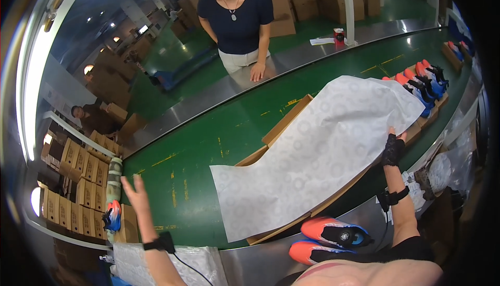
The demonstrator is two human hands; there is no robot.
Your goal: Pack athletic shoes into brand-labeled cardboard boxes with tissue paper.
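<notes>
A large white sheet of patterned wrapping paper (312, 150) lies draped over open cardboard shoe boxes (289, 119) on the green conveyor belt (192, 176). My right hand (392, 149), in a black fingerless glove, grips the sheet's near right edge; part of its fingers is hidden. Well away from the paper, at the left, my left hand (136, 195) is raised above the belt, fingers spread and holding nothing. A pair of orange, black and blue sneakers (333, 234) sits on the metal ledge (250, 262) in front of me.
More sneakers (424, 85) stand in boxes at the far right. Stacked shoe boxes (78, 202) and a single sneaker (112, 215) are at the left. Across the belt a person (237, 23) rests a hand on the metal edge. White plastic packaging (166, 262) lies near my left forearm.
</notes>
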